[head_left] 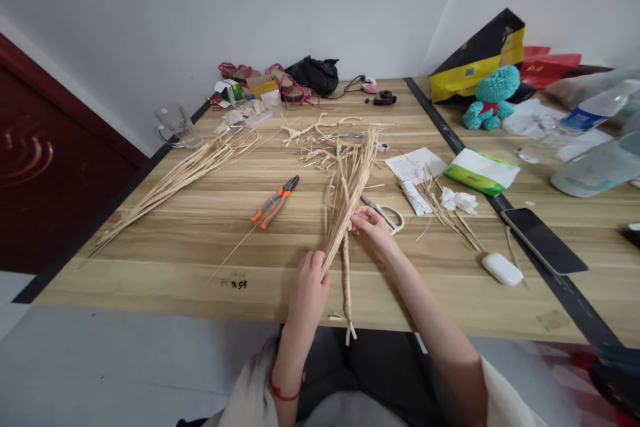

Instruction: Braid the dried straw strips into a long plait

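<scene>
A loose bundle of pale straw strips (357, 183) slants across the middle of the table. My left hand (309, 281) is closed around its near end. Higher up, my right hand (371, 227) pinches at the bundle's right side; the exact strip between its fingers is hard to see. Below the bundle runs a thin wrapped straw stem (346, 273), its near end split into short strips over the table edge. White-handled scissors (391, 217) lie just beyond my right hand, partly covered. Pliers with orange and grey handles (276, 202) rest to the left.
Another straw bundle (185, 170) lies at the left near a glass mug (177, 125). Twisted straw pieces (320, 127) are behind the work. A phone (544, 240), white earbud case (502, 269), tissue pack (481, 170), bottles (600, 107) and crocheted turquoise doll (493, 99) stand or lie right.
</scene>
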`<state>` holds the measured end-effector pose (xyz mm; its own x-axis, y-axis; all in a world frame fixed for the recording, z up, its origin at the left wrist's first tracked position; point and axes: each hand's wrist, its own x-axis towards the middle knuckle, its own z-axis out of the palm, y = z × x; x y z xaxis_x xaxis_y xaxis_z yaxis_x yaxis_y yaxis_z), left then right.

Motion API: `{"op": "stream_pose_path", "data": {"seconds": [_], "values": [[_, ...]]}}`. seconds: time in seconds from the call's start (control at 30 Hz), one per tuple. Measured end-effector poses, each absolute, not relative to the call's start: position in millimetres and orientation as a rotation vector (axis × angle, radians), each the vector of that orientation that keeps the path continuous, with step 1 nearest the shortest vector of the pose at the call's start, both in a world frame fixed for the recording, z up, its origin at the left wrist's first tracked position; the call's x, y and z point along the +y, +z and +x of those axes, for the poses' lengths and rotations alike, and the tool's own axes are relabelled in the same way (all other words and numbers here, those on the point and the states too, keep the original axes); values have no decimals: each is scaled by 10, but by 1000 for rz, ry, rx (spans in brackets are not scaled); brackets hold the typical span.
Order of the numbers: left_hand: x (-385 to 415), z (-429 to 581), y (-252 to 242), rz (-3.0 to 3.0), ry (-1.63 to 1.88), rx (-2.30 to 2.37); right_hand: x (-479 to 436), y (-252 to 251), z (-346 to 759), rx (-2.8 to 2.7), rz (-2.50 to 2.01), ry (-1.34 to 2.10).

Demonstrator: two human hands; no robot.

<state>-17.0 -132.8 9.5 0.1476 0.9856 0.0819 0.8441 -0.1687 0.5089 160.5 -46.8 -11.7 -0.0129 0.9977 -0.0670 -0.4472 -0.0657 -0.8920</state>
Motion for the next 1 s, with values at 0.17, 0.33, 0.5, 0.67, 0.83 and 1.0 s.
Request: {"op": "stream_pose_path", "data": {"seconds": [0.17, 0.33, 0.5, 0.67, 0.83, 1.0], "values": [[-1323, -238, 19, 1989, 708, 1768, -487, -69, 1636, -737, -803, 1579], [-1247, -423, -12, 1799, 870, 1819, -475, -71, 1669, -755, -848, 1626], [-1022, -849, 152, 1715, 887, 2194, -459, -95, 1648, -835, -904, 1611], [-744, -1315, 311, 1668, 825, 2453, -463, -107, 1629, -889, -899, 1590], [-611, -1271, 373, 1847, 819, 2606, -448, -143, 1616, -927, -991, 1477], [-530, -582, 469, 2382, 982, 1880, -429, -201, 1603, -974, -1106, 1350]]}}
